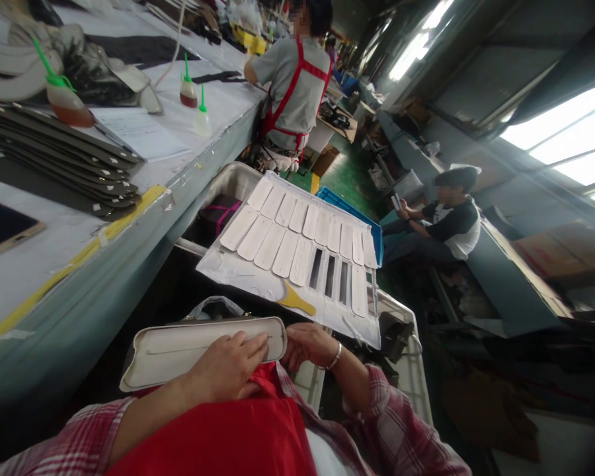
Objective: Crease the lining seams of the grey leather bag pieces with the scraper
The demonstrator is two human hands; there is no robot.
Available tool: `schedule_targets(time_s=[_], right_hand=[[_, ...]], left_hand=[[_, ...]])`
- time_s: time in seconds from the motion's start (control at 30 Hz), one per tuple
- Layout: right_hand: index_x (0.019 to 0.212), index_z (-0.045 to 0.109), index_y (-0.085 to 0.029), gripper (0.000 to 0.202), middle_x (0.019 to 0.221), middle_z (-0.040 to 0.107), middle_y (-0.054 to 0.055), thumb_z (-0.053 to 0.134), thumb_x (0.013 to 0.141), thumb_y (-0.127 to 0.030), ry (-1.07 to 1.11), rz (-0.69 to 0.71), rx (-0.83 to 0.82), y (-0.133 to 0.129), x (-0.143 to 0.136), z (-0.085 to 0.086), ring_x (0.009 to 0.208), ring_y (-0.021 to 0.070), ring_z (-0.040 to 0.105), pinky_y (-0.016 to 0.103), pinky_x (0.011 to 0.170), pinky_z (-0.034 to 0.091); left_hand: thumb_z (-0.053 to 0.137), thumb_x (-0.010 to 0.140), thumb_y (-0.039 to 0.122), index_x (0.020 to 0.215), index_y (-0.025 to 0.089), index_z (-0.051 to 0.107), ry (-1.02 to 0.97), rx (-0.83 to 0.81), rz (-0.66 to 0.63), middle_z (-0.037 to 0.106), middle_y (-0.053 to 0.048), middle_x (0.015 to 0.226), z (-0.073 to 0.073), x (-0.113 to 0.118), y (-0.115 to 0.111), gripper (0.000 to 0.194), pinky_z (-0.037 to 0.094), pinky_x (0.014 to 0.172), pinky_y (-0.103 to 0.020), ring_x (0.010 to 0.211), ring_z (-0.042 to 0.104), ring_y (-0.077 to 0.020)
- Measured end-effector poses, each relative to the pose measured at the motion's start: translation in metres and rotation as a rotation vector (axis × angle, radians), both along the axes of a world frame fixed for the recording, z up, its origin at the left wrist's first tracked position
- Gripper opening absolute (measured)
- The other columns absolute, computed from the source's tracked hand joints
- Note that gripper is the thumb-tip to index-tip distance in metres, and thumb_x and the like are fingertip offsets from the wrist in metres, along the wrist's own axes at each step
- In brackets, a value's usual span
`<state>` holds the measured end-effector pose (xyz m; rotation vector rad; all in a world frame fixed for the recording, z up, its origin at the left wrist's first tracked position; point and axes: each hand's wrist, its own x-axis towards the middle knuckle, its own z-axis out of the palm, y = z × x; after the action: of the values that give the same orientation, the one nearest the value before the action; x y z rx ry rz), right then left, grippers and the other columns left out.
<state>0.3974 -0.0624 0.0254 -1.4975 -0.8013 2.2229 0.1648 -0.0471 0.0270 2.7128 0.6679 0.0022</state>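
Note:
A handbag with a long white oblong panel (178, 350) facing up lies across my lap, over a red apron (218, 439). The panel has rounded corners and a thin line along its middle. Behind it shows a handle (215, 303) wrapped in clear plastic. My left hand (231, 363) rests on the panel, its fingers stretched over the surface and its thumb by the near edge. At the panel's right end my right hand (305, 345) has its fingers curled against the bag's edge; its fingertips are partly hidden.
Ahead, a white board (238, 268) bears rows of white oblong pieces (270, 248), several dark strips (330, 274) and a yellow spreader (297, 301). The left table (69, 231) holds stacked dark panels (59, 158), squeeze bottles (69, 102) and a phone (7, 225). Two people sit beyond.

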Motion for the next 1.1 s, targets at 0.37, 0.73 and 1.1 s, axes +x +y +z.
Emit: schedule_targets(time_s=[0.37,0.73,1.1], right_hand=[[0.065,0.050,-0.014,0.031,0.050,0.063,0.001,0.065,0.073,-0.040,-0.175,0.136,-0.103,0.021,-0.005,-0.007,0.037,0.0098,0.056,0.017,0.034,0.045],[0.075,0.049,-0.014,0.038,0.053,0.061,0.000,0.048,0.084,-0.051,-0.142,-0.080,0.038,-0.009,-0.006,-0.008,0.037,0.0084,0.054,0.017,0.036,0.045],[0.070,0.049,-0.014,0.035,0.051,0.060,0.000,0.058,0.078,-0.047,-0.238,0.085,0.034,0.005,-0.012,0.001,0.036,0.0089,0.054,0.015,0.033,0.043]], left_hand=[[0.049,0.082,0.049,0.124,0.023,0.050,-0.023,-0.054,-0.001,0.045,-0.006,0.134,-0.010,0.000,0.005,0.050,0.043,0.076,-0.033,0.099,0.051,-0.0247],[0.049,0.080,0.049,0.129,0.023,0.044,-0.025,0.028,0.058,0.039,-0.005,0.139,0.005,-0.005,-0.015,0.056,0.040,0.083,-0.036,0.101,0.047,-0.0257],[0.047,0.082,0.052,0.134,0.020,0.035,-0.156,-0.038,0.062,0.036,-0.011,0.140,0.012,-0.029,-0.021,0.062,0.037,0.095,-0.036,0.114,0.046,-0.0241]])
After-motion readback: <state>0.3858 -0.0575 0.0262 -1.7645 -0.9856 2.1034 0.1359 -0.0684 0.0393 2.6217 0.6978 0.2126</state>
